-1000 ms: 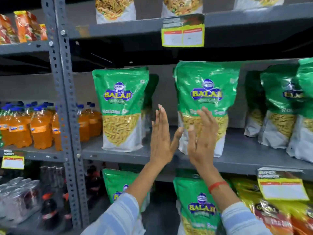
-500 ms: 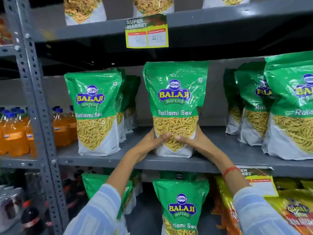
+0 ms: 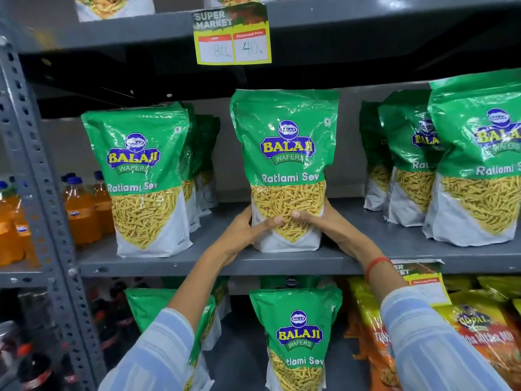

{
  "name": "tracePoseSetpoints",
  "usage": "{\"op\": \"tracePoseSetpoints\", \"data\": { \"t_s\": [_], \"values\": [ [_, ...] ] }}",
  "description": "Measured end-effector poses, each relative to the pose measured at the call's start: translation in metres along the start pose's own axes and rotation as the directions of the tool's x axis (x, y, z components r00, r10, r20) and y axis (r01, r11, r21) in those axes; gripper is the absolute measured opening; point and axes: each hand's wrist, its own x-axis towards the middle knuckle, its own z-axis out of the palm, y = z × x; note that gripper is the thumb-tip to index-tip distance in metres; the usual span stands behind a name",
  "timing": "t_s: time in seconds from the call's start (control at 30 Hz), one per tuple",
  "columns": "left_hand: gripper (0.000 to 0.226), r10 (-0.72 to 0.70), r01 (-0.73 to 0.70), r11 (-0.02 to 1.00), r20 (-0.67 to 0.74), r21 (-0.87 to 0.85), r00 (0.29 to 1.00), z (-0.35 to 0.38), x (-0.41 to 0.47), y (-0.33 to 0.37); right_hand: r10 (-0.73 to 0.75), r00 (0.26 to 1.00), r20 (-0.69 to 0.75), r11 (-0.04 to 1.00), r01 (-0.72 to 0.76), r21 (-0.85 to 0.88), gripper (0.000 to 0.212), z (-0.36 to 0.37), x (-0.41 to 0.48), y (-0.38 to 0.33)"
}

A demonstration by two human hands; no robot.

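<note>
Sev pouch [image 3: 284, 165] on grey shop shelf [image 3: 169, 262] — left hand [image 3: 242, 231], right hand [image 3: 329, 221], each grip clasping its base.

pouch [image 3: 284, 153]: BALAJI WAFERS Ratlami Sev | tag [image 3: 232, 35]: SUPER MARKET, 80, 40

Pouch [image 3: 284, 153] rear hidden, dark bottles [image 3: 33, 369] blurred

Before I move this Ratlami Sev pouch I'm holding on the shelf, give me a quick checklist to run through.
1. Left hand grips the pouch low on its left side: ok.
2. Right hand grips its lower right side: ok.
3. Pouch upright, label facing out: ok.
4. Gaps on both sides, to the left neighbour pouch and the right row: ok.
5. Anything standing directly behind it: cannot tell, hidden.
</note>
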Motion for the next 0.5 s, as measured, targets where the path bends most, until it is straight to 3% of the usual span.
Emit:
{"op": "tracePoseSetpoints", "data": {
  "t_s": [0.07, 0.27, 0.37, 0.5],
  "values": [
    [0.076, -0.005, 0.005, 1.000, -0.008, 0.005, 1.000, 0.0000, -0.0002, -0.0007, -0.003, 1.000, 0.002, 1.000, 0.003, -0.002, 0.089, 0.0008, -0.0005, -0.0007],
    [0.059, -0.012, 0.012, 0.999, 0.001, -0.042, 1.000, -0.0033, 0.0013, -0.0037, -0.022, 1.000, -0.017, 0.996, 0.021, -0.081, 0.103, 0.0072, -0.0031, 0.0027],
    [0.053, -0.035, 0.038, 0.997, 0.044, -0.069, 0.998, -0.0048, 0.0020, -0.0050, -0.002, 1.000, -0.007, 0.994, 0.001, -0.105, 0.097, 0.0074, -0.0055, 0.0034],
    [0.069, -0.011, 0.015, 0.997, 0.058, -0.078, 0.998, -0.0063, 0.0032, -0.0067, 0.024, 0.999, 0.034, 0.996, -0.021, -0.090, 0.080, 0.0044, -0.0049, 0.0025]
  ]
}}
